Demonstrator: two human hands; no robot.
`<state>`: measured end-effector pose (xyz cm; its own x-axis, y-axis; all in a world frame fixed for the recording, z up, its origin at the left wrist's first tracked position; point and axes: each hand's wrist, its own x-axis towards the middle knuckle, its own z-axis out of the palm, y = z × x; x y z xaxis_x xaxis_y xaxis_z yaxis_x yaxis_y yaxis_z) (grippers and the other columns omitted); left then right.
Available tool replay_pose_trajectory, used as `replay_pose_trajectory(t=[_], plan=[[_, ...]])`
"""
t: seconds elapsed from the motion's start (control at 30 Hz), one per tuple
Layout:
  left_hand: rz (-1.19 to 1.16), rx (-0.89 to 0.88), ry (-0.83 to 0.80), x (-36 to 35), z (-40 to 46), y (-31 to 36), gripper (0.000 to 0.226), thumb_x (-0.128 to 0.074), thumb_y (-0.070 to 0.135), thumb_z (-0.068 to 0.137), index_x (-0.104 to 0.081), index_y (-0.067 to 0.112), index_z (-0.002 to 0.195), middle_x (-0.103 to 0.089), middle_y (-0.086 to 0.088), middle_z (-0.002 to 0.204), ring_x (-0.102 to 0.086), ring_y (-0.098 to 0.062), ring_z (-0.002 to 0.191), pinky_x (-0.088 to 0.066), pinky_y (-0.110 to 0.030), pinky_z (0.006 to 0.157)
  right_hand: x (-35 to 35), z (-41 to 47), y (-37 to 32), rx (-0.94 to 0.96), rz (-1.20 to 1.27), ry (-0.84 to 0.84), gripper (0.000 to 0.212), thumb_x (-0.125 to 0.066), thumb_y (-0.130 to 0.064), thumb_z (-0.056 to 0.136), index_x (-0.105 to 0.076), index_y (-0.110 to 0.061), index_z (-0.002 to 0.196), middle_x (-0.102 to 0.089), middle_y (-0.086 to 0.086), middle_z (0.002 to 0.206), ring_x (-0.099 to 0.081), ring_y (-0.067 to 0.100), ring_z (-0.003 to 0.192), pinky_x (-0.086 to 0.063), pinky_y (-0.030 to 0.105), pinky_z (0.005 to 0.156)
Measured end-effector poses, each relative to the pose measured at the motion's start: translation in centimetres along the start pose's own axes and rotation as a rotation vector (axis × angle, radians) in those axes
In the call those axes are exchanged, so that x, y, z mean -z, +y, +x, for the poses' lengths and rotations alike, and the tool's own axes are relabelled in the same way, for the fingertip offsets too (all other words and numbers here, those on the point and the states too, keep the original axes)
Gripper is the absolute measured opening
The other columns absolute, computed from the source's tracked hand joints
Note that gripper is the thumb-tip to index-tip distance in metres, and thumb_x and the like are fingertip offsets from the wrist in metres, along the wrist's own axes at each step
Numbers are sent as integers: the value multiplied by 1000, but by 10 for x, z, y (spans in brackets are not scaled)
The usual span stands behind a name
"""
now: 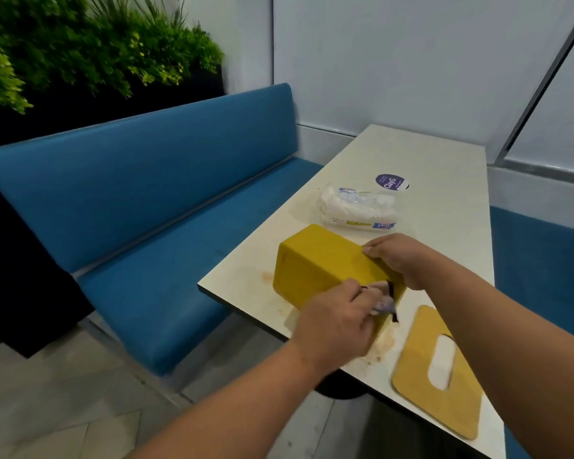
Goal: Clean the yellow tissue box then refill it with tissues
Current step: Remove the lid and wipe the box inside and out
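Observation:
The yellow tissue box (322, 266) lies tipped on the white table (444, 180), its open end turned toward me. My right hand (396, 260) grips the box's top edge near that opening. My left hand (337, 323) pinches a crumpled white wipe (482, 303) at the mouth of the box. The box's yellow lid (418, 356), with an oval slot, lies flat on the table to the right, near the front edge. A clear plastic pack of white tissues (358, 210) lies beyond the box.
A round purple sticker (391, 182) marks the table behind the tissue pack. Brownish stains (378, 349) spot the table near the box. A blue bench (153, 207) runs along the left, with green plants (90, 44) behind it. White wall panels stand at the far end.

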<state>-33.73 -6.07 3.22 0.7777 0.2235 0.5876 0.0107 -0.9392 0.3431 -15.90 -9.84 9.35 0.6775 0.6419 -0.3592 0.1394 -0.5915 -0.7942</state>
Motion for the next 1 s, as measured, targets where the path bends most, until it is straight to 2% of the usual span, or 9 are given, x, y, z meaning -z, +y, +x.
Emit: replay_pose_trajectory(t=[0.17, 0.27, 0.4, 0.47, 0.53, 0.63, 0.77, 0.87, 1.0], plan=[[137, 464, 94, 30, 11, -61, 32, -55, 21, 91, -67, 29, 120, -58, 0, 95, -59, -22, 71, -40, -24, 61, 7, -5, 2, -8, -17, -27, 32, -56, -21, 98, -61, -11, 128, -53, 9, 136, -47, 34, 123, -38, 44, 103], [100, 323, 16, 25, 11, -31, 29, -52, 25, 93, -68, 32, 116, -57, 4, 96, -49, -12, 70, -39, -23, 62, 0, -3, 3, 48, -28, -20, 28, -56, -22, 98, -65, -11, 122, -57, 10, 131, -51, 35, 118, -42, 45, 103], [83, 64, -117, 6, 4, 4, 33, -43, 33, 83, -74, 26, 95, -60, 4, 78, -57, -18, 54, -40, -21, 44, -7, -6, 4, 129, -40, 15, 20, -55, -23, 97, -72, -14, 102, -66, 13, 113, -58, 35, 107, -48, 49, 97], [174, 128, -70, 14, 12, -13, 32, -44, 32, 87, -72, 30, 102, -60, 4, 83, -60, -19, 62, -43, -24, 49, -7, -8, 4, 148, -23, 17, 21, -56, -27, 97, -72, -18, 108, -64, 8, 118, -57, 34, 107, -48, 51, 98], [259, 338, -91, 31, 22, -39, 30, -43, 31, 95, -66, 34, 114, -57, 2, 96, -59, -21, 79, -42, -29, 62, -6, -11, 3, 158, -26, 5, 26, -56, -29, 97, -68, -18, 118, -58, 4, 127, -53, 32, 114, -45, 51, 102], [412, 577, -87, 50, 35, -70, 34, -37, 29, 99, -62, 32, 121, -52, 1, 97, -55, -22, 79, -42, -31, 65, -4, -15, 2, 171, -50, -13, 29, -54, -27, 99, -66, -16, 122, -57, 2, 126, -51, 30, 115, -43, 48, 104], [205, 424, -230, 30, 38, -31, 34, -41, 23, 96, -60, 34, 121, -55, 9, 122, -59, -21, 104, -49, -36, 84, -8, -17, 3, 236, -149, -8, 25, -54, -24, 99, -70, -16, 116, -64, 2, 117, -57, 26, 107, -48, 46, 99], [219, 158, -299, 13, 31, 1, 30, -43, 26, 97, -62, 25, 119, -58, 1, 116, -61, -27, 95, -42, -33, 66, -11, -18, 8, 279, -155, -13, 20, -56, -19, 97, -73, -17, 106, -72, 3, 102, -64, 24, 99, -50, 44, 95], [407, 370, -193, 34, 49, -44, 33, -38, 28, 99, -59, 36, 123, -56, 1, 103, -60, -24, 88, -47, -34, 66, -5, -23, 6, 264, -155, -33, 25, -52, -27, 100, -69, -20, 117, -63, -1, 115, -56, 26, 107, -47, 44, 98]])
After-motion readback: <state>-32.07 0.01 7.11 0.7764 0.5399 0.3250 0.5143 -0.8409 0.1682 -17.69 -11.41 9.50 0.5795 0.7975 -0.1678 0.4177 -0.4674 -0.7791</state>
